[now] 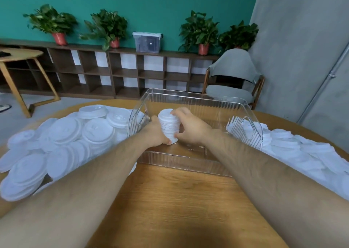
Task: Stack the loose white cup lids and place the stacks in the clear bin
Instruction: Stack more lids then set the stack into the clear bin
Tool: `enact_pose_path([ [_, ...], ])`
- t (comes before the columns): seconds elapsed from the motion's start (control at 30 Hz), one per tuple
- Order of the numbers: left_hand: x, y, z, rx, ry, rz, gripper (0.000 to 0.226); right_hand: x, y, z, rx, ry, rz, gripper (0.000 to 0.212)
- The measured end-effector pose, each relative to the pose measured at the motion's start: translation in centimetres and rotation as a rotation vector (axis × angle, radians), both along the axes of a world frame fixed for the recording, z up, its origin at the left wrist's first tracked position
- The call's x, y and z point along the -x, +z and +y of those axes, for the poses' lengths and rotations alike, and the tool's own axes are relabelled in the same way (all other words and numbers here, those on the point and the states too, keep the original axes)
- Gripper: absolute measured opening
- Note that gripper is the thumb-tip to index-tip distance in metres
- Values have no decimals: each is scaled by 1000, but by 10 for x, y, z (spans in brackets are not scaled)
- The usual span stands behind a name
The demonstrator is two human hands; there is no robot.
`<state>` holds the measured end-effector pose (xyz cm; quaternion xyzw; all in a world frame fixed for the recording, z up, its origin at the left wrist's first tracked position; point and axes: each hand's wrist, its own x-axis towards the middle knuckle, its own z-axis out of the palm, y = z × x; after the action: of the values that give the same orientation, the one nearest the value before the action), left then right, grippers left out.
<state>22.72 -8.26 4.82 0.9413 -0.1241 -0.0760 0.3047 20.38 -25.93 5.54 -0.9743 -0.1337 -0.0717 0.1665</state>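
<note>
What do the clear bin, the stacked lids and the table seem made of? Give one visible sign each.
Clear bin: probably rigid plastic, glossy; see-through ribbed walls.
Stack of lids: likely thin plastic, matte white; thin nested rims.
Table: wood or veneer, satin; brown grain lines.

Loose lids (62, 134) blurred, cut off both edges.

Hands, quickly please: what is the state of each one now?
Left hand: closed, gripping the stack of lids from its left side.
Right hand: closed, gripping the same stack, fingers curled over its top.
</note>
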Motion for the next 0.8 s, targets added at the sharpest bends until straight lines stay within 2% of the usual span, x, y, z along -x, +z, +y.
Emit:
enact_pose_path([
  [0.1, 4, 6, 6, -31, 16, -1, 79, 4, -8, 3, 62, -32, 48, 95],
  [0.23, 10, 3, 13, -98, 29, -51, 61, 0, -16, 8, 87, -4, 12, 96],
  [0.37, 10, -6, 12, -112, 14, -128, 75, -8, -11, 18, 168, -29, -6, 96],
  [0.47, 19, -2, 11, -117, 39, -114, 83, -14, -10, 28, 240, -68, -7, 95],
  [0.6, 21, -1, 11, -103, 44, -139, 81, -20, -10, 36, 272, -124, 11, 98],
  [0.67, 22, 3, 12, -93, 28, -160, 71, -14, -7, 36, 268, -156, 14, 102],
  [0.73, 31, 11, 14, -124, 3, -194, 56, 1, 3, 32, 239, -190, -25, 97],
  [0.8, 42, 19, 15, -142, -31, -259, 50, 25, 15, 27, 207, -206, -91, 76],
])
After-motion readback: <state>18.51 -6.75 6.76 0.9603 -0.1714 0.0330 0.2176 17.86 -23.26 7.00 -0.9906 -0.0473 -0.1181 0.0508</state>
